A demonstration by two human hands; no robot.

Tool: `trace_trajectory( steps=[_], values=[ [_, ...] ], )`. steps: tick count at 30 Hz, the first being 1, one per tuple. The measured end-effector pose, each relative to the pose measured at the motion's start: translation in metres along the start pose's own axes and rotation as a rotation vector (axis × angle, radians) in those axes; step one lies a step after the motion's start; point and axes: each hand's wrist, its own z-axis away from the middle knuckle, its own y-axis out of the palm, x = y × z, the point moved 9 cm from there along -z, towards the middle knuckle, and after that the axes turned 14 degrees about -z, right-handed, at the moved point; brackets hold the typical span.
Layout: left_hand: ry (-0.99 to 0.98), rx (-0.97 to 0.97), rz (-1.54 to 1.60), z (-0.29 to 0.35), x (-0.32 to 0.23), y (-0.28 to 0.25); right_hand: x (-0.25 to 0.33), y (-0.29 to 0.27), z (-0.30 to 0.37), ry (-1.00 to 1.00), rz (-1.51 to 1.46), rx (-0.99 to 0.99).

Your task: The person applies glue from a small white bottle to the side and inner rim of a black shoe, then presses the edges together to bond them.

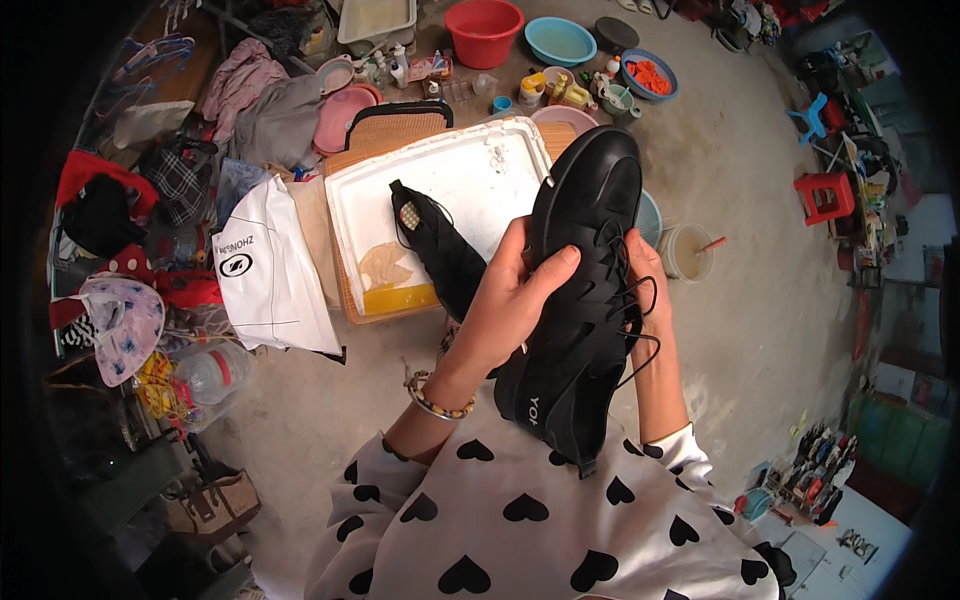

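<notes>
Two hands held one black shoe (pixel 585 270) up in front of the person, above the grey floor. The shoe's long way ran up and down, with the toe at the top and the heel low, near the person's tummy. The left hand (pixel 510 300) was wrapped around the left side of the shoe, its fingers bent and its thumb lying across the top by the laces. The right hand (pixel 648 285) was on the far side, mostly hidden behind the shoe. Its fingers were curled at the black laces (pixel 635 300), but I could not tell if they pinched one. Both hands touched the shoe, so neither was nearer.

A second black shoe (pixel 440 250) lay in a white foam tray (pixel 500 175) just past the hands, pointing up and to the left. A yellow patch sat in the tray's near corner. Left of the tray lay a white bag (pixel 270 275) with a round black mark and some black letters. A red basin (pixel 483 30) and a blue basin (pixel 560 40) stood far back.
</notes>
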Motion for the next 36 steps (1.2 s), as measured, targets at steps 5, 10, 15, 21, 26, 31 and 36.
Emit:
trace_trajectory(
  steps=[5,10,15,21,26,31,36],
  values=[
    [0.009,-0.021,-0.18,-0.001,0.009,-0.007,0.003,-0.005,0.016,0.024,0.032,0.046],
    [-0.068,0.043,-0.222,0.001,0.005,0.003,0.039,0.006,0.031,-0.184,0.215,0.096],
    [-0.137,0.118,-0.213,0.0,0.007,0.013,0.07,0.031,0.042,-0.286,0.282,0.128],
    [-0.191,0.252,-0.226,0.0,0.014,0.029,0.089,0.046,0.051,-0.418,0.427,0.022],
    [-0.158,0.325,-0.34,0.0,0.011,0.038,0.097,0.035,0.059,-0.526,0.592,-0.068],
    [-0.27,0.371,-0.356,0.001,0.018,0.048,0.095,0.019,0.068,-0.495,0.556,-0.119],
    [-0.236,0.362,-0.45,-0.003,0.028,0.047,0.09,0.01,0.076,-0.477,0.5,-0.123]
  ],
)
